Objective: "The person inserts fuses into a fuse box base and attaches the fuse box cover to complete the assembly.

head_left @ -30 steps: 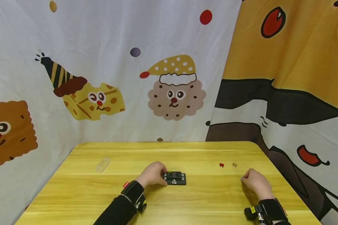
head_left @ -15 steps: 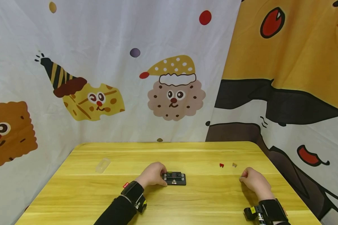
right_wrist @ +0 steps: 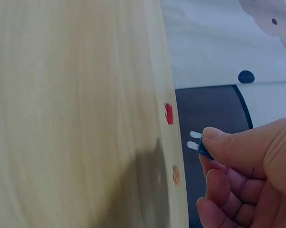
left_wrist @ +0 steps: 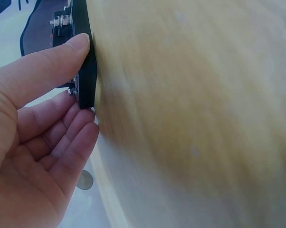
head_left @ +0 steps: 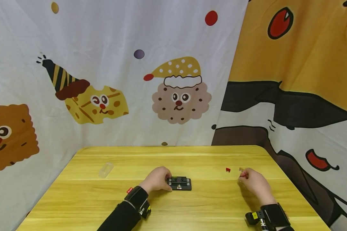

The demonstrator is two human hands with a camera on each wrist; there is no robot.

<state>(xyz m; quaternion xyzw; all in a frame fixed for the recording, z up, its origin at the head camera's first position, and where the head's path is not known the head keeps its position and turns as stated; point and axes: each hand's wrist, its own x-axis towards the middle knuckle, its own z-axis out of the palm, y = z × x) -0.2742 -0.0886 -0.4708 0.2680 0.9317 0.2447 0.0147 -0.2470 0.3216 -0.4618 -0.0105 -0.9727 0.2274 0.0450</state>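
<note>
My left hand (head_left: 156, 179) grips the left end of a black fuse block (head_left: 181, 184) with metal terminals, which lies on the table. In the left wrist view the thumb (left_wrist: 62, 59) presses one face of the block's base and the fingers sit at its lower end. Between thumb and index finger, my right hand (head_left: 255, 183) pinches a blue blade fuse (right_wrist: 205, 150). Its two metal prongs point away from the fingertips. Just beyond the right fingertips lies a tan blade fuse (head_left: 241, 169), and a red blade fuse (head_left: 228, 170) is to its left.
A clear plastic case (head_left: 106, 170) lies on the left of the wooden table (head_left: 191, 211). Cartoon-printed cloth (head_left: 127, 134) hangs behind the table and down its sides.
My right hand has moved left and forward with the blue blade fuse, nearer the tan one. The left hand and fuse block stay in place.
</note>
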